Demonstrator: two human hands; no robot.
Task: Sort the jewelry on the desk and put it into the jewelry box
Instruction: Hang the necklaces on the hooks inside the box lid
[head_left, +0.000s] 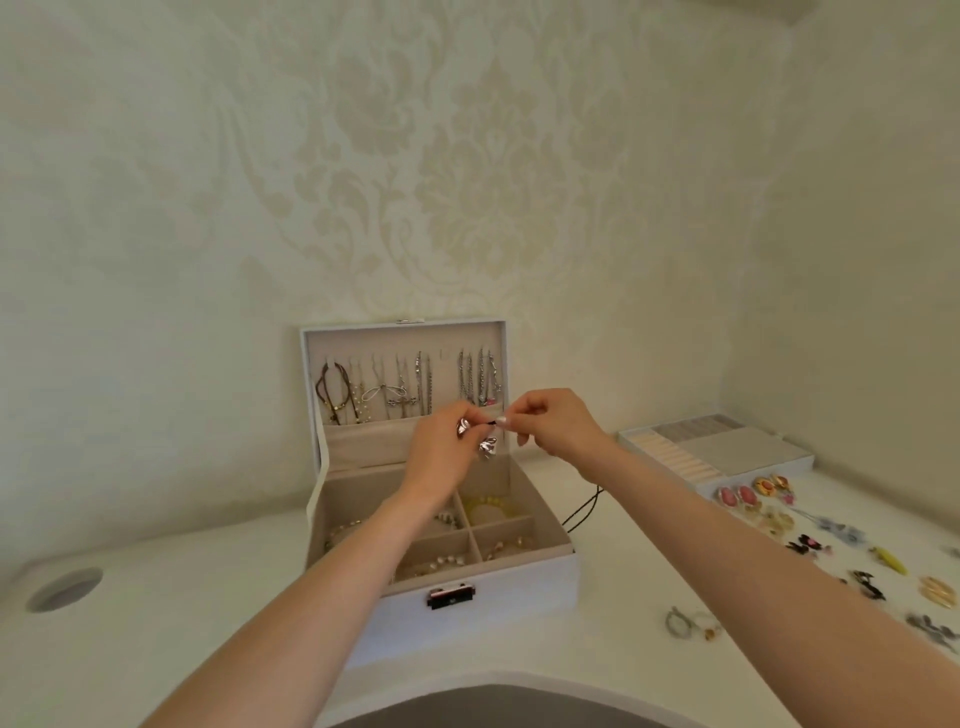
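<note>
Just above the open white rectangular jewelry box, both hands meet. The left hand curls its fingers round a black cord necklace with shiny silver petal-shaped pendants; one pendant sits at the fingertips and another hangs just below. The right hand pinches a short stretch of the cord between thumb and forefinger, right beside the left fingertips. More black cord loops onto the white desk behind the right forearm, just beside the box's right wall. The lid stands upright before the cream patterned wall, and a row of thin metal chains hangs inside it. The beige compartments below hold bead bracelets, with a yellow bead bracelet in the back right one. To the right, a flat white ring tray lies near the wall. In front of it are scattered loose earrings, among them pink oval earrings.
</note>
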